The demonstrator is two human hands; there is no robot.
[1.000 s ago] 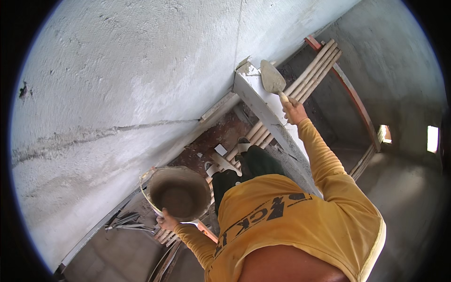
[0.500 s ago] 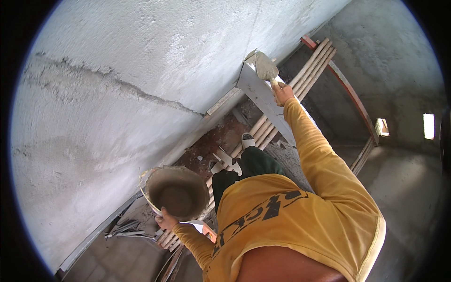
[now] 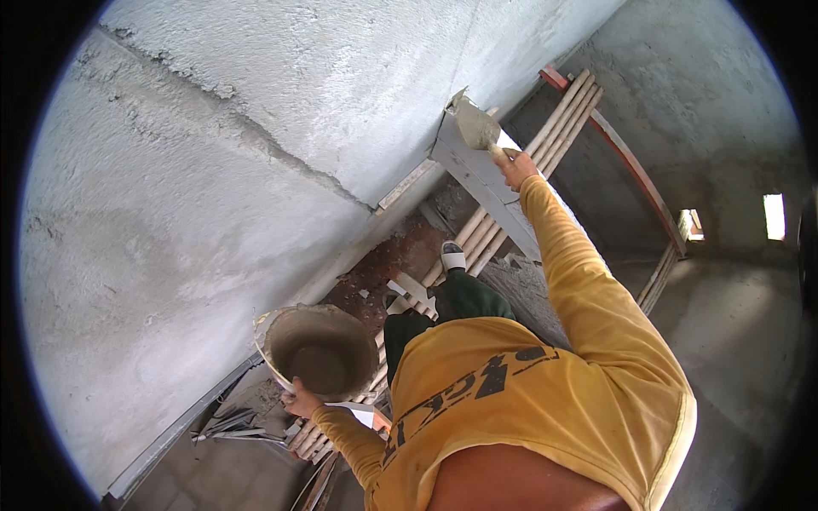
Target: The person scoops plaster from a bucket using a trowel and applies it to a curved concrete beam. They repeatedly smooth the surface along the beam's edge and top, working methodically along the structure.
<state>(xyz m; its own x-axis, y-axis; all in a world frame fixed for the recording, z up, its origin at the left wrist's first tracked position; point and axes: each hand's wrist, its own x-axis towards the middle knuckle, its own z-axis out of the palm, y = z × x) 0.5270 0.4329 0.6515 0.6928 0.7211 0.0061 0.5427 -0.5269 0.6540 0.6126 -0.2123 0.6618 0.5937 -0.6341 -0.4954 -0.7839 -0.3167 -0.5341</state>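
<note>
My right hand (image 3: 515,170) grips the handle of a trowel (image 3: 477,124), whose mortar-coated blade lies at the top end of a pale beam (image 3: 467,169) where it meets the plastered wall (image 3: 187,255); whether the blade touches is hard to tell. Lower left, my left hand (image 3: 300,397) holds a bucket (image 3: 368,339) by its side. Its inside is coated in grey, with what looks like a little mortar at the bottom.
My feet, in white footwear, stand among bamboo poles (image 3: 477,234) below. More poles (image 3: 564,119) rest by a red metal frame (image 3: 635,162) at upper right. A crack runs along the wall. Metal or wood strips (image 3: 234,426) lie at lower left, and small openings (image 3: 774,216) pierce the far wall.
My right hand and the trowel have moved up and slightly left toward the beam's wall end. The wall crack appears higher in view. My left hand still holds the bucket.
</note>
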